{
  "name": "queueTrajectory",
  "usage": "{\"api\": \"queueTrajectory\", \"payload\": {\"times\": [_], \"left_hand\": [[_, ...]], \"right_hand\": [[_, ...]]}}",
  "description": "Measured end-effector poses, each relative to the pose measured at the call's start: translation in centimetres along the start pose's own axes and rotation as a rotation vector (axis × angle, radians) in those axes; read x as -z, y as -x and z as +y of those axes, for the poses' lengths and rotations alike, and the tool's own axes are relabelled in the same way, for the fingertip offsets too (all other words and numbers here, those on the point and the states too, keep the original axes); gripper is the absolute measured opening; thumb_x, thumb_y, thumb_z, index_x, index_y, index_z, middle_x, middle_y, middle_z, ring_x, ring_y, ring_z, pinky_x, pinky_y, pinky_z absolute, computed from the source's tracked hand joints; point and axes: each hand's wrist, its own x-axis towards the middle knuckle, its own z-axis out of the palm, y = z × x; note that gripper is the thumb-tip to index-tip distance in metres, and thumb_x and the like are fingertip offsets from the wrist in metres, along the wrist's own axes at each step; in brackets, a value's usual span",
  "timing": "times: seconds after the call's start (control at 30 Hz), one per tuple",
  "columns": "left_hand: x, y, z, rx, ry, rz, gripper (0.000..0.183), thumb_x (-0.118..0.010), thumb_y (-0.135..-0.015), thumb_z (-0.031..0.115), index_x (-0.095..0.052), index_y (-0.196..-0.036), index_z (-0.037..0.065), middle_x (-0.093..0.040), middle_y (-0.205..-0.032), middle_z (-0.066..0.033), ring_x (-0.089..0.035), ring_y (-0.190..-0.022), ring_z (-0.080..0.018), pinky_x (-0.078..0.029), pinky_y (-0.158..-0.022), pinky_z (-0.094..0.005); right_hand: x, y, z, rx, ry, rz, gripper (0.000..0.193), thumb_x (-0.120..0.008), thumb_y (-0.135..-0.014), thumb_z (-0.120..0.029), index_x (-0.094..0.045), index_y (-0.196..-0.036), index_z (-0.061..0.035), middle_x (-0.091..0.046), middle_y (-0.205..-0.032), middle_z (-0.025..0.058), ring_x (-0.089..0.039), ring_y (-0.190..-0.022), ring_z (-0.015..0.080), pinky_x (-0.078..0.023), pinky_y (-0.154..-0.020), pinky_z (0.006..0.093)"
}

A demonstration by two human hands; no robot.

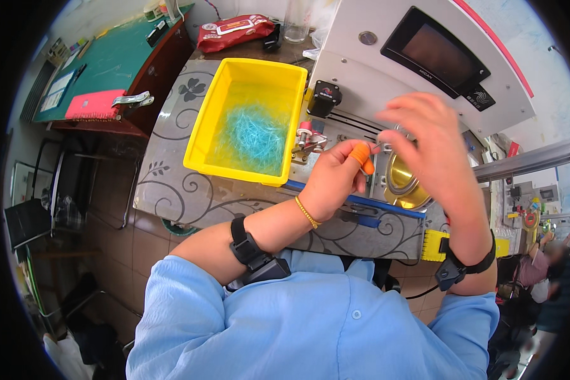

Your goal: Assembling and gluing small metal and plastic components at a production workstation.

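Note:
My left hand [333, 179], with orange finger covers [360, 154] on its fingertips, is closed in a pinch at the front of a white machine [361, 69]. A thin dark tip shows just past the pinch; what it belongs to is too small to tell. To its right my right hand [427, 130] is raised with fingers apart and slightly blurred, seemingly holding nothing. Below that hand lies a round gold-coloured dish [404, 183] with a ring on it, partly covered by the hand. Left of both hands stands a yellow bin [199, 145] holding a tangle of fine turquoise strands [254, 136].
The machine carries a dark screen [434, 49] and a small black motor [325, 99]. A blue bar [386, 206] runs along its front edge on the patterned table [171, 183]. Behind the bin lies a red packet [234, 30]. A green-topped desk [114, 63] stands left; people sit far right.

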Motion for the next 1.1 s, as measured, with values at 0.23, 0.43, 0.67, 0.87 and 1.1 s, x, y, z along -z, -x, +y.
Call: {"api": "queueTrajectory", "payload": {"times": [0.23, 0.43, 0.67, 0.87, 1.1], "left_hand": [[0.6, -0.4, -0.7, -0.144, -0.208, 0.02, 0.022, -0.05, -0.098, 0.018, -0.062, -0.111, 0.004, -0.062, -0.081, -0.0019, -0.053, -0.056, -0.0057, -0.044, -0.051, -0.0202], [1.6, 0.9, 1.0, 0.011, -0.162, -0.134, 0.03, -0.052, -0.097, 0.023, -0.06, -0.12, 0.005, -0.065, -0.094, -0.0015, -0.058, -0.064, -0.0054, -0.044, -0.056, -0.0181], [2.0, 0.0, 1.6, 0.302, 0.156, -0.323, 0.024, -0.06, -0.095, 0.024, -0.064, -0.113, 0.009, -0.06, -0.088, 0.005, -0.053, -0.071, -0.003, -0.041, -0.059, -0.0191], [2.1, 0.1, 0.3, 0.141, -0.062, -0.102, 0.019, -0.062, -0.094, 0.02, -0.063, -0.11, 0.009, -0.058, -0.084, 0.005, -0.047, -0.067, -0.0044, -0.038, -0.06, -0.0205], [0.9, -0.4, -0.8, 0.035, 0.195, 0.064, 0.019, -0.06, -0.094, 0.02, -0.062, -0.11, 0.011, -0.058, -0.086, 0.0058, -0.046, -0.068, -0.0049, -0.037, -0.061, -0.0216]], "right_hand": [[-1.5, -0.8, -1.7, 0.107, -0.115, -0.164, 0.009, -0.066, -0.075, -0.01, -0.064, -0.082, -0.005, -0.062, -0.097, 0.0052, -0.052, -0.114, 0.0258, -0.035, -0.101, 0.0424], [0.8, 1.6, -2.6, 0.005, -0.007, 0.036, 0.01, -0.067, -0.074, -0.006, -0.06, -0.081, -0.0076, -0.059, -0.092, 0.0047, -0.053, -0.115, 0.0254, -0.031, -0.105, 0.0472], [0.2, 5.0, -3.7, -0.012, -0.024, 0.059, 0.014, -0.072, -0.074, -0.009, -0.059, -0.08, -0.0101, -0.059, -0.093, 0.0019, -0.053, -0.115, 0.0228, -0.03, -0.107, 0.0495], [1.3, 4.9, -3.1, -0.123, -0.042, -0.005, 0.021, -0.075, -0.071, -0.015, -0.064, -0.089, -0.0094, -0.058, -0.1, 0.0032, -0.052, -0.114, 0.0226, -0.028, -0.107, 0.0515], [-0.4, 3.5, -3.1, -0.111, 0.014, 0.043, 0.023, -0.076, -0.069, -0.013, -0.066, -0.089, -0.0089, -0.056, -0.093, 0.0031, -0.052, -0.107, 0.0224, -0.026, -0.109, 0.051]]}}
